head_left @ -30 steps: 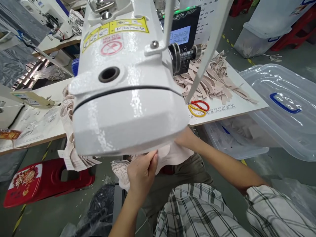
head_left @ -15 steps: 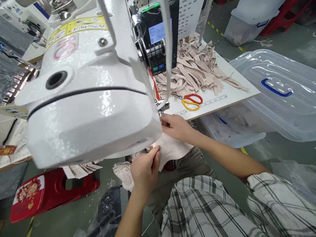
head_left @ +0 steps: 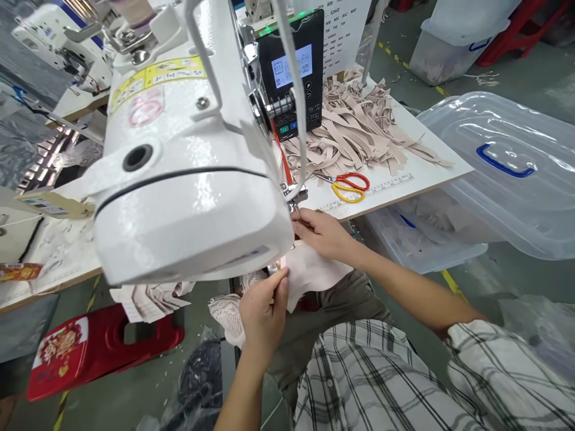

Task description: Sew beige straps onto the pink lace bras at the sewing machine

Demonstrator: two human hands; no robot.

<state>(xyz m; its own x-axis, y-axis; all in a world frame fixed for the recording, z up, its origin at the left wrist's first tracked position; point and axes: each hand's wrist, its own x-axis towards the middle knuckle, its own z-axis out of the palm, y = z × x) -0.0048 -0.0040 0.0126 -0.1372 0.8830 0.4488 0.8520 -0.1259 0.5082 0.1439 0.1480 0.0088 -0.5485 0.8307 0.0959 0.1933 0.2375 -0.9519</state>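
Observation:
A pale pink fabric piece (head_left: 314, 269) hangs over my lap, its upper edge beside the head of a white sewing machine (head_left: 193, 221). My left hand (head_left: 265, 308) pinches the fabric's near left edge between thumb and fingers. Close to the presser foot area, my right hand (head_left: 323, 233) has its fingers closed on the fabric's far edge; the fingertips are partly hidden. The machine head covers the needle. A bundle of pale lace (head_left: 227, 314) lies just left of my left hand.
Red-and-yellow-handled scissors (head_left: 350, 187) lie on the white table (head_left: 431, 158) near a pile of beige fabric strips (head_left: 350, 126). A control panel (head_left: 291, 78) stands behind the machine. Plastic bins with a lid (head_left: 507, 173) are at right, a red stool (head_left: 103, 353) at lower left.
The view has shifted, so the machine head appears farther right and more of the left table shows. Both hands keep their grip on the fabric, with barely any movement.

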